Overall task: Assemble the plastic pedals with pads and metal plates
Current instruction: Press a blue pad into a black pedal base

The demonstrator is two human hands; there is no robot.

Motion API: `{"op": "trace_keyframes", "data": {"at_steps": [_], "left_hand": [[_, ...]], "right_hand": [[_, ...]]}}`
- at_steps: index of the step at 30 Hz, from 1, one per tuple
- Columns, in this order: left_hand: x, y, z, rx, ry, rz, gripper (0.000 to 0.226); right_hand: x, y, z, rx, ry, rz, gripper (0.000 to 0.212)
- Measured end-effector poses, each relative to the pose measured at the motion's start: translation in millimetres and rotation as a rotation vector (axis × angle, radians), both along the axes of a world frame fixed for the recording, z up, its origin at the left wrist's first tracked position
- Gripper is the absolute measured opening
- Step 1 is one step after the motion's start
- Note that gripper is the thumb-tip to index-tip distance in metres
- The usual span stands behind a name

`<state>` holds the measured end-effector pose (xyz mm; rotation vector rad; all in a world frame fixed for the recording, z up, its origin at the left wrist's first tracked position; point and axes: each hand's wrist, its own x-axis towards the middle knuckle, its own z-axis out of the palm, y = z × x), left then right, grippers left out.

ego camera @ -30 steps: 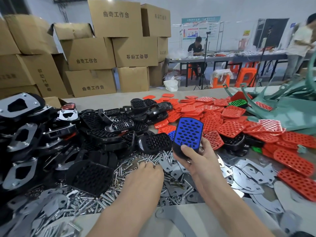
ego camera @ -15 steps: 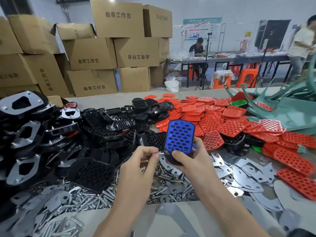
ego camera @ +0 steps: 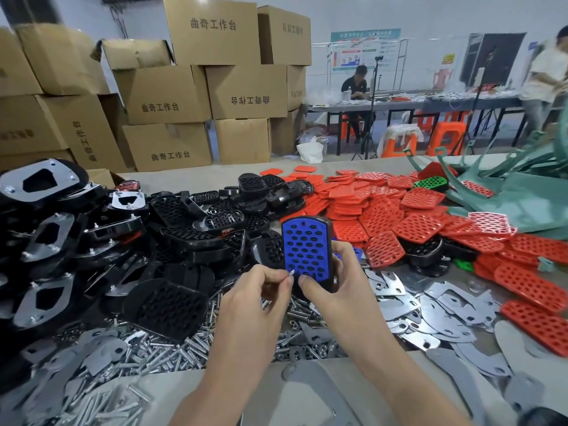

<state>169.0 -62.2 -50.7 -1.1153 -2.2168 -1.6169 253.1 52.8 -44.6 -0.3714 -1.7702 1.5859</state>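
My right hand [ego camera: 335,290] grips a black pedal [ego camera: 327,241] upright over the near middle of the table [ego camera: 190,179], thumb curled across its lower edge. A blue pad [ego camera: 307,247] is already seated in its face. My left hand [ego camera: 261,299] pinches a screw [ego camera: 290,273] between thumb and forefinger, its tip just beside the pad's lower left corner.

I judge this unit about half done: the pad is in, the screws are only starting, and no plate is on it that I can see. The whole job is far from over. A stack of finished pedals [ego camera: 46,210] with plates bolted on sits at far left, but a large heap of bare black pedals [ego camera: 215,216] remains in the middle. Red pads [ego camera: 384,216] spread to the right, loose plates [ego camera: 445,305] lie near right, and screws [ego camera: 172,348] are scattered near left.

Beyond the table, cardboard boxes [ego camera: 172,96] are stacked far left. Green plastic parts [ego camera: 522,204] lie far right. A person [ego camera: 356,84] sits at another bench by orange stools [ego camera: 448,133].
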Motion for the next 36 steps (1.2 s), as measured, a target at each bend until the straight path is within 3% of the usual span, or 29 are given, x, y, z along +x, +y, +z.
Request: {"op": "trace_keyframes", "data": {"at_steps": [5, 18, 23, 31, 36], "left_hand": [[-0.5, -1.3, -0.8, -0.032, 0.058, 0.024, 0.007], [-1.5, 0.6, -0.7, -0.002, -0.014, -0.017, 0.013], [-1.9, 1.1, -2.2, -0.024, 0.0, -0.018, 0.025], [-2.0, 1.0, -3.0, -0.095, 0.067, -0.015, 0.023], [-7.8, -0.5, 4.2, 0.065, -0.278, -0.155, 0.008]], "right_hand": [[-0.2, -2.2, -3.3, 0.084, -0.001, -0.016, 0.04], [-1.1, -1.9, -7.2, 0.205, -0.078, -0.08, 0.044], [1.1, -3.8, -7.3, 0.272, -0.089, -0.097, 0.045], [1.2, -2.6, -7.4, 0.223, -0.102, -0.062, 0.04], [1.0, -0.8, -3.3, 0.083, -0.073, 0.002, 0.036]]}}
